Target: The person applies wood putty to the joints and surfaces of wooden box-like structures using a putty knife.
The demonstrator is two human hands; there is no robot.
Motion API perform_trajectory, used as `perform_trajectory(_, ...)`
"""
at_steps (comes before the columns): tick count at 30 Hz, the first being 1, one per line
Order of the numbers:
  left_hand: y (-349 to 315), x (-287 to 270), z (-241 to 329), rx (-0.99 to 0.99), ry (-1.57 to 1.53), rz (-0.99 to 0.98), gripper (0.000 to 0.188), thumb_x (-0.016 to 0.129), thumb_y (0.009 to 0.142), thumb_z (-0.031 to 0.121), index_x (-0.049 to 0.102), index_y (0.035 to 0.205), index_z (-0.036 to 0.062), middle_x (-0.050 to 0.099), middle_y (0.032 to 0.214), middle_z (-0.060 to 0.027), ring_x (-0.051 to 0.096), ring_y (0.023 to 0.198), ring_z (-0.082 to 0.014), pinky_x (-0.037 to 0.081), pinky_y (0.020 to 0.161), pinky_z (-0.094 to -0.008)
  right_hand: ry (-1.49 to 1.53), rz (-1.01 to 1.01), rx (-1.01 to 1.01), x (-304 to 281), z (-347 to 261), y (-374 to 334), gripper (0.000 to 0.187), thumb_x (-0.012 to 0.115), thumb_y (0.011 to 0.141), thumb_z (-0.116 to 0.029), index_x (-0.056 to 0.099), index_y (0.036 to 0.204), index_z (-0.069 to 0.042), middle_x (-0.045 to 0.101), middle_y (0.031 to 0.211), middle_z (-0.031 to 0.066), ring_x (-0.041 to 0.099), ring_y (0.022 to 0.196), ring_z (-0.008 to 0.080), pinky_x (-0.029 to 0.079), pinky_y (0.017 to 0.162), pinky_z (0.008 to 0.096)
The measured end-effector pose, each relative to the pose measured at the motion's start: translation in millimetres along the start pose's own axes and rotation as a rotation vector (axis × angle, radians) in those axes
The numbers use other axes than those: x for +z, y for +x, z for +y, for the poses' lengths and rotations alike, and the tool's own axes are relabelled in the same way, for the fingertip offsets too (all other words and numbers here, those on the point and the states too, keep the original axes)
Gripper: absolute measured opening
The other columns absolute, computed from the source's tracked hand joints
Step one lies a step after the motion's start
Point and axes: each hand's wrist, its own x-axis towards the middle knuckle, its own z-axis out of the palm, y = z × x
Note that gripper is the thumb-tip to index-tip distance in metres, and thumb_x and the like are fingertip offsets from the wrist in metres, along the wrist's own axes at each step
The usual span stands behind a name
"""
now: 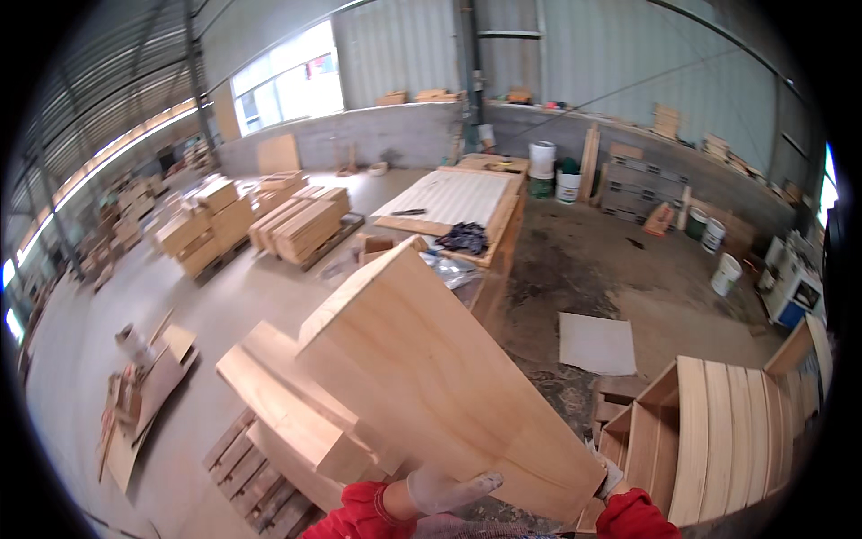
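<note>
A large pale wooden box [449, 377], long and smooth-faced, is tilted up before me across the middle of the view. My left hand [449, 490], in a whitish glove and a red sleeve, holds it near its lower edge. One or more digits lie stretched along the broad face; the rest of that hand is blurred or hidden. My right hand [612, 474], also gloved, grips the box at its lower right corner, with the fingers partly behind it. Close to the box's left side lie wooden pieces [283, 409] stacked on a slatted pallet [247, 472].
At right stand slatted wooden boxes [727, 431]. Beyond the held box is a workbench [449, 199] with a dark crumpled cloth [464, 237]. Stacked wood [301, 225] sits on pallets at left. A white sheet [596, 343] lies on the floor; buckets [542, 162] stand near the wall.
</note>
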Motion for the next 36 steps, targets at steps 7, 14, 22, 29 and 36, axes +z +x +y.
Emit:
perform_trajectory(7, 12.0, 33.6, -47.0, 0.154, -0.176, -0.367, 0.021, 0.061, 0.088, 0.008, 0.064, 0.108, 0.0012, 0.065, 0.104, -0.0104, 0.061, 0.099, -0.0215, 0.048, 0.087, -0.034, -0.022, 0.142, -0.093, -98.3, 9.3, -53.1, 0.031, 0.051, 0.089, -0.012, 0.055, 0.118, -0.003, 0.066, 0.105, 0.0141, 0.067, 0.089, 0.027, 0.055, 0.077, 0.0426)
perform_trajectory(14, 31.4, 25.2, -70.9, 0.086, -0.439, -0.656, 0.018, 0.058, 0.088, 0.009, 0.065, 0.103, 0.0018, 0.066, 0.1, -0.0097, 0.062, 0.094, -0.0199, 0.049, 0.084, -0.0342, -0.074, 0.459, -0.417, -78.0, 47.2, -113.5, 0.03, 0.057, 0.083, -0.009, 0.058, 0.112, -0.006, 0.067, 0.096, 0.0134, 0.067, 0.084, 0.028, 0.055, 0.074, 0.0436)
perform_trajectory(22, 45.0, 26.2, -104.3, 0.093, -0.542, -0.852, 0.017, 0.055, 0.088, 0.011, 0.067, 0.098, 0.0026, 0.066, 0.095, -0.0089, 0.063, 0.088, -0.0182, 0.05, 0.082, -0.0344, -0.169, 0.835, -0.605, -28.4, 116.2, -165.6, 0.035, 0.056, 0.083, -0.013, 0.057, 0.116, 0.001, 0.063, 0.109, 0.013, 0.062, 0.096, 0.0238, 0.051, 0.082, 0.0355)
perform_trajectory(29, 87.5, 61.1, -118.4, 0.296, -0.166, -0.682, 0.017, 0.053, 0.087, 0.01, 0.067, 0.09, 0.0035, 0.066, 0.088, -0.0075, 0.064, 0.08, -0.0162, 0.051, 0.079, -0.0354, 0.28, 0.975, -0.871, 24.7, 148.2, -242.3, 0.034, 0.061, 0.088, -0.028, 0.06, 0.11, -0.003, 0.064, 0.101, 0.0116, 0.063, 0.091, 0.0225, 0.052, 0.081, 0.0366)
perform_trajectory(36, 146.7, 170.4, -71.1, 0.052, -0.921, -0.462, 0.018, 0.056, 0.081, 0.01, 0.064, 0.095, 0.003, 0.065, 0.095, -0.0081, 0.062, 0.086, -0.0204, 0.051, 0.081, -0.0406, -0.041, 1.066, -1.278, 55.1, 177.5, -325.5, 0.024, 0.051, 0.094, -0.024, 0.06, 0.107, -0.005, 0.063, 0.102, 0.0051, 0.06, 0.092, 0.0153, 0.05, 0.079, 0.0316)
